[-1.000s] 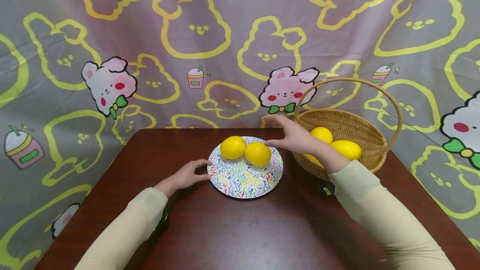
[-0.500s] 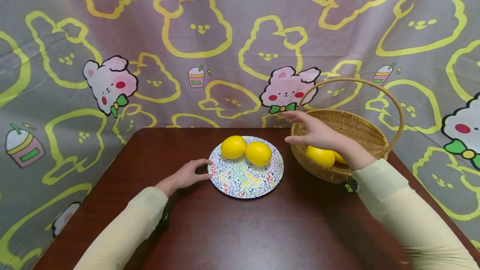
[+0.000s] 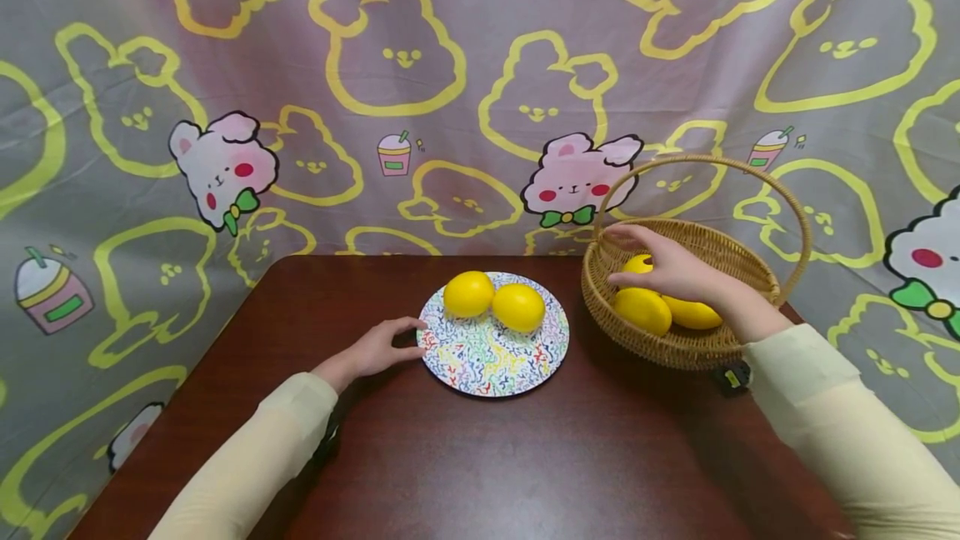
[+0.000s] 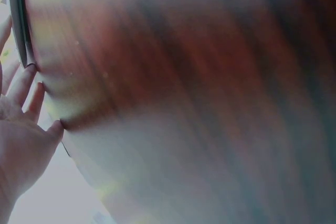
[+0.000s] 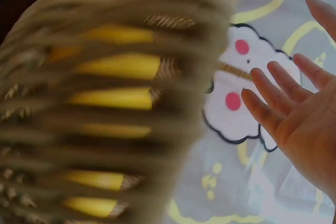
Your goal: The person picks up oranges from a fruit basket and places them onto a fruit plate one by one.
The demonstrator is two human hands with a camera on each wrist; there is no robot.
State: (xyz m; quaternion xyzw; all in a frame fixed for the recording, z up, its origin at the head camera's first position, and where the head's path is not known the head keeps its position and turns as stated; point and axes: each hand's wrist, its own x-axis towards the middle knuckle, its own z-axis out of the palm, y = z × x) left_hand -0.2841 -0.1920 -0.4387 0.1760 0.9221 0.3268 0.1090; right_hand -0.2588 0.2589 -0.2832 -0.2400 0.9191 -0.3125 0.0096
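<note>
Two yellow lemons [image 3: 468,294] lie side by side on the far half of a round plate [image 3: 480,369] with coloured squiggles. My left hand [image 3: 371,350] rests at the plate's left rim, thumb and fingers spread apart. In the left wrist view that hand [image 4: 23,145] has its fingertips against the wooden surface. Over the wicker basket [image 3: 637,348], my right hand [image 3: 675,269] reaches in above several more lemons [image 3: 642,312], holding nothing. The right wrist view has the hand [image 5: 307,121] with fingers extended beyond the basket's weave [image 5: 173,129], yellow fruit showing through the gaps.
The basket's tall arched handle [image 3: 798,215] rises above and behind my right hand. Everything stands on a dark brown table [image 3: 465,473]. A patterned cloth [image 3: 450,40] with rabbits hangs close behind the table's far edge.
My right hand has moved right, from beside the lemons on the plate to above those in the basket. My left hand and the plate have stayed put.
</note>
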